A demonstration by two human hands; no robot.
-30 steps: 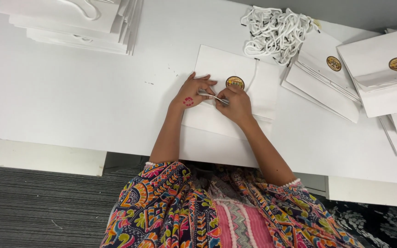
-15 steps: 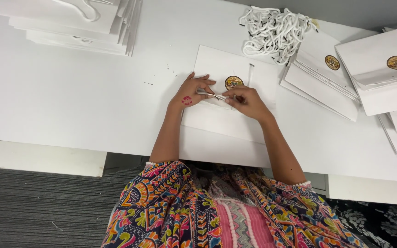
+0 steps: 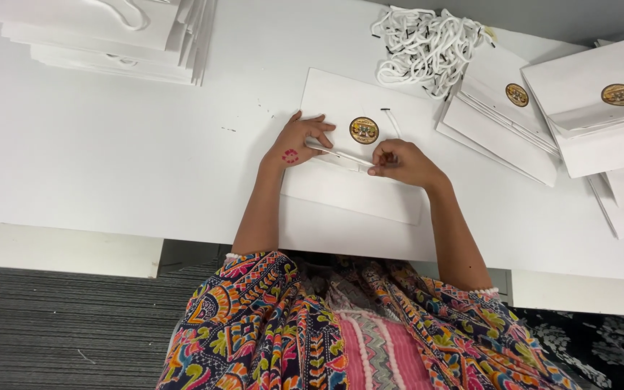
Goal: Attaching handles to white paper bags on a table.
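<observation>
Table (image 3: 110,144) first: a broad white top filling most of the view, grey carpet along its near edge. Far left on it, a stack of flat white paper bags (image 3: 102,36), handle cord showing on the top one. Far right, more flat bags (image 3: 594,115) fanned loosely, each with a round gold seal. Between them at the far edge, a tangled heap of white cords with black tips (image 3: 427,47). Centre, directly before the seated person in a bright patterned garment, the bag being worked on (image 3: 355,184) lies flat, its gold seal (image 3: 363,130) facing up, one loose cord (image 3: 391,119) just right of the seal. Left hand (image 3: 299,143), small red mark on its back, fingers spread and pressing the bag's upper edge, fingertips lifting the rim of the mouth. Right hand (image 3: 402,162) curled narrow, thumb and forefinger pinched at the same rim; too small to tell what sits in the pinch, likely a cord end. Judging by the posture, a handle is being fed through the rim. Doing it well would mean keeping the left hand firm so the paper does not slide or crease, leading with the stiff black tip, and drawing the cord through gently so the hole does not tear.
</observation>
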